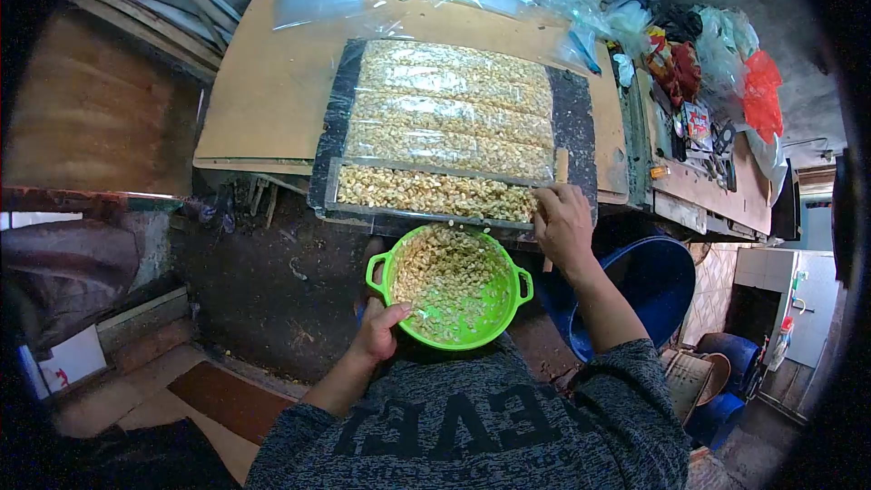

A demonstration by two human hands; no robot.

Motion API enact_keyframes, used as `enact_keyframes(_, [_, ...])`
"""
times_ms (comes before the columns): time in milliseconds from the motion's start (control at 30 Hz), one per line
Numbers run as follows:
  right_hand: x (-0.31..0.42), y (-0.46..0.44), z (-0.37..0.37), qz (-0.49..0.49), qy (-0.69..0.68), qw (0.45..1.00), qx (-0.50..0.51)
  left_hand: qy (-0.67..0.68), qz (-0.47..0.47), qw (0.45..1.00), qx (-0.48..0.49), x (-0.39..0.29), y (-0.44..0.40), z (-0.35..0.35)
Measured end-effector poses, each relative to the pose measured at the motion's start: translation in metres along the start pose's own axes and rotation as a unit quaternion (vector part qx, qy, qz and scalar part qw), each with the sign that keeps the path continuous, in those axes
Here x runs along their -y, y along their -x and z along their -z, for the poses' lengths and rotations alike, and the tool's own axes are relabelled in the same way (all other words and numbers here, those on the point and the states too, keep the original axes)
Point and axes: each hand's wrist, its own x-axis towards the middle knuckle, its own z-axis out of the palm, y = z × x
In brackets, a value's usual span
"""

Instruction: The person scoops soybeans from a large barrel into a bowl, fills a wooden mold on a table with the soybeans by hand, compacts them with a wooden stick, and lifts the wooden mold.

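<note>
Probably levelling flakes (426, 192) in the tray (408, 215): my left hand (379, 331) grips green two-handled basin (498, 295), right hand (564, 225) curled, hold unclear; next needs even fill.

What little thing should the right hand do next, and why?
Maybe the right hand should gently pat down the front row: it's already at that row's right end, and the top looks bumpy. The left hand is holding the green bowl.

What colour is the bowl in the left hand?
The bowl is bright green, as the head view shows.
</note>
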Motion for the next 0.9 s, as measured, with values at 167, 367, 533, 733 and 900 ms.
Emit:
enact_keyframes(167, [0.048, -0.008, -0.022, 0.071, -0.099, 0.993, 0.002, -0.013, -0.022, 1.000, 0.006, -0.007, 0.002, -0.002])
enact_keyframes(367, [0.076, -0.016, -0.038, 0.107, -0.106, 0.986, 0.069, -0.028, -0.051, 0.998, -0.007, -0.004, 0.007, 0.008])
enact_keyframes(533, [0.094, -0.024, -0.038, 0.115, -0.102, 0.985, 0.072, 0.004, -0.042, 0.998, -0.036, -0.009, 0.011, 0.011])
enact_keyframes(733, [0.124, -0.038, -0.050, 0.138, -0.103, 0.981, 0.088, -0.019, -0.074, 0.995, -0.059, -0.020, 0.018, 0.022])
enact_keyframes(900, [0.139, -0.051, -0.061, 0.137, -0.130, 0.977, 0.093, -0.022, -0.066, 0.995, -0.074, -0.033, 0.027, 0.035])
